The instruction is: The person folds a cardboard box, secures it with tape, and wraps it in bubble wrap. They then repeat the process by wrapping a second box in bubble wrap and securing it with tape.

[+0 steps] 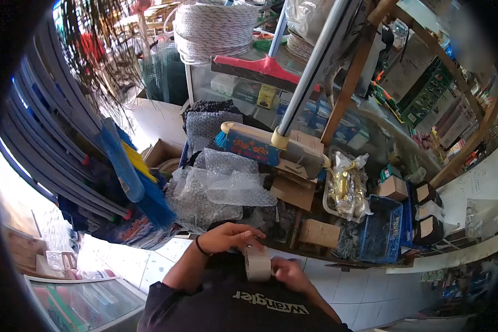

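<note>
Tape roll: a roll of tape (258, 263) sits low in the view at 6 o'clock, held up between both hands.
Left hand: the left hand (228, 237) lies over the roll's top edge, fingers curled in a closed grip on it.
Right hand: the right hand (289, 273) pinches the roll's side at 3 o'clock.
Surroundings: bubble wrap (221, 188) lies at 12 o'clock of the hands; a blue basket (383, 229) stands at 2 o'clock.

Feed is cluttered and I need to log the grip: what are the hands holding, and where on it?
A roll of tape: left hand over its top edge, right hand against its side.
</note>
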`<move>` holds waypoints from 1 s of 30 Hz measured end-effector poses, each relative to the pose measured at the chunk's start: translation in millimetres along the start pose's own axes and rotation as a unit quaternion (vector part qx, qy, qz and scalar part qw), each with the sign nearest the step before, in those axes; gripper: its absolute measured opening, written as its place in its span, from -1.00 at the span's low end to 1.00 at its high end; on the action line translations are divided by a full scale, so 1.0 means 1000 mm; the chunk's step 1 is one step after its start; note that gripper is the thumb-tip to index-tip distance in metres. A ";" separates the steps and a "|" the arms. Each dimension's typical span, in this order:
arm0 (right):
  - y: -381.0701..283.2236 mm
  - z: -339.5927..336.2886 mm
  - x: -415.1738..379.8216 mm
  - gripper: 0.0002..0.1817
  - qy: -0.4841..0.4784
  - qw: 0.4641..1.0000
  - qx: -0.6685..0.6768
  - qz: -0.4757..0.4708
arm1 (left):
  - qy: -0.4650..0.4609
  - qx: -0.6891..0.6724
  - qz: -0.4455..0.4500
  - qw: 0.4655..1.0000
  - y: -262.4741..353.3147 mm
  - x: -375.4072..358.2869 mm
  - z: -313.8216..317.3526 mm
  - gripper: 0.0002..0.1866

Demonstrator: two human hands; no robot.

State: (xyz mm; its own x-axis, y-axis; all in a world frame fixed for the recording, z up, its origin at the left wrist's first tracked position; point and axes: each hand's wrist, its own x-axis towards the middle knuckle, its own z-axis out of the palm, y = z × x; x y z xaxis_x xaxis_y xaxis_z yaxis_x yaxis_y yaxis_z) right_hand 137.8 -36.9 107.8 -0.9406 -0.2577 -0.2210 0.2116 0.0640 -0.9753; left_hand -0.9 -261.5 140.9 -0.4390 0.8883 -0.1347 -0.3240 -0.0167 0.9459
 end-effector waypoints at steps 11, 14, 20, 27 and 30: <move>-0.012 -0.019 0.037 -0.71 0.058 0.924 -0.378 0.013 | 0.382 0.147 0.134 0.902 -0.017 0.027 0.015 -0.61; 0.024 -0.026 0.070 -0.71 0.094 0.849 -0.518 0.051 | 0.420 0.259 0.266 0.828 -0.013 0.035 0.029 -0.50; 0.083 -0.043 0.079 -0.65 0.097 0.778 -0.619 -0.035 | 0.438 0.494 0.471 0.585 0.011 0.050 0.027 -0.21; -0.042 -0.044 0.021 -0.59 0.056 0.972 0.213 0.076 | 0.439 0.492 0.522 0.541 0.007 0.064 0.032 -0.22; -0.078 -0.038 0.012 -0.61 0.047 0.967 0.247 0.043 | 0.391 0.499 0.537 0.557 0.006 0.071 0.031 -0.21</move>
State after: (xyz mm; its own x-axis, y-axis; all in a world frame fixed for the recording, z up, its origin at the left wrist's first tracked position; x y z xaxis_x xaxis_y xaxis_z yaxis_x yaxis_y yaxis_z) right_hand 99.9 -8.2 181.0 -0.9289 -0.1823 -0.3225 0.3695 -0.3925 -0.8423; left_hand -8.1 -184.6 145.6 -0.2880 0.1354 0.9480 0.9327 0.2640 0.2456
